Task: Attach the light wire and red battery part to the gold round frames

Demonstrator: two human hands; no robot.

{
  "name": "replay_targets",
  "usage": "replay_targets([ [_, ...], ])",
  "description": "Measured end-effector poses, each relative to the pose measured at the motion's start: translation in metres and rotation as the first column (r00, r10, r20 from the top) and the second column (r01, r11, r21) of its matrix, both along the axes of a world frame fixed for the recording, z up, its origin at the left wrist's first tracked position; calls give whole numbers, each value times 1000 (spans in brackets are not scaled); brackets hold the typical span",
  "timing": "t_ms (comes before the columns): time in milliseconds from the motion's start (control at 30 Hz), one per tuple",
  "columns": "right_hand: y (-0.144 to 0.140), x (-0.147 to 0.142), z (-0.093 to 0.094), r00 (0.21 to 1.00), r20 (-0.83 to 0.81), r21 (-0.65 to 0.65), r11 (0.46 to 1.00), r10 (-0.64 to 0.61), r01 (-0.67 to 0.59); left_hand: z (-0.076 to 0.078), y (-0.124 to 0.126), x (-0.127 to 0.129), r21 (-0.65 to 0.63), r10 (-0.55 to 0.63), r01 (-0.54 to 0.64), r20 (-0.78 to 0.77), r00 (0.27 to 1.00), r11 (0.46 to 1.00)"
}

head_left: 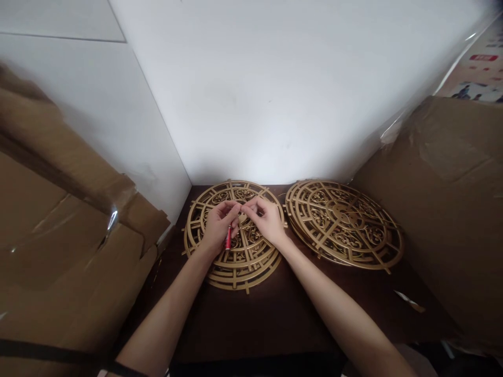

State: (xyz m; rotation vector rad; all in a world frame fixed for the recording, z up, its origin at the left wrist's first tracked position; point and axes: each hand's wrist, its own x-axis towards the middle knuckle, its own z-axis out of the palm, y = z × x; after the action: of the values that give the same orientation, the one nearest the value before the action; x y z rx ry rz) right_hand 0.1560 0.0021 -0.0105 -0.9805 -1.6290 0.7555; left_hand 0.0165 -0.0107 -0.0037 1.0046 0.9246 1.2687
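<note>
Both my hands meet over a stack of round gold openwork panels [236, 272] with scrollwork inside their rings. In my left hand [220, 225] is a slim red stick-like object [228, 239], its lower end sticking out below the curled fingers. My left thumb and forefinger pinch close to the fingertips of my right hand [268, 219]. The right fingers are also closed in a pinch, and whatever lies between them is too small to make out. The middle of the top panel is partly hidden by my hands.
A second stack of gold round panels [346, 212] lies to the right on the dark brown table [251, 324]. Near the right edge is a small knife [409, 301]. Cardboard [70, 251] stands at left, more cardboard [444, 199] at right, and a white wall [267, 94] behind.
</note>
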Motion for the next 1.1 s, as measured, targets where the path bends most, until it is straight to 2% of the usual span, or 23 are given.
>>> replay_targets([
  [133,2,1,-4,993,-98,-12,998,-64,63,4,0,2,36,-44,42,47,998,998],
  [300,5,0,-9,968,-242,-46,997,-70,61,7,-1,1,-3,-130,133,171,977,991],
  [467,5,1,-12,974,-202,-60,994,-102,92,6,-3,0,-13,-158,162,179,971,987],
  [633,7,3,-16,974,-150,-52,985,-169,163,5,-3,-2,59,-220,213,158,963,975],
  [767,8,3,-16,972,-132,-42,981,-194,191,4,-2,-4,63,-213,206,154,965,977],
  [967,5,2,-10,968,-182,-23,984,-175,174,3,0,-3,-37,-119,126,151,981,991],
  [1100,4,2,-10,966,-202,-19,987,-163,162,2,-1,-1,-39,-124,127,83,989,991],
])
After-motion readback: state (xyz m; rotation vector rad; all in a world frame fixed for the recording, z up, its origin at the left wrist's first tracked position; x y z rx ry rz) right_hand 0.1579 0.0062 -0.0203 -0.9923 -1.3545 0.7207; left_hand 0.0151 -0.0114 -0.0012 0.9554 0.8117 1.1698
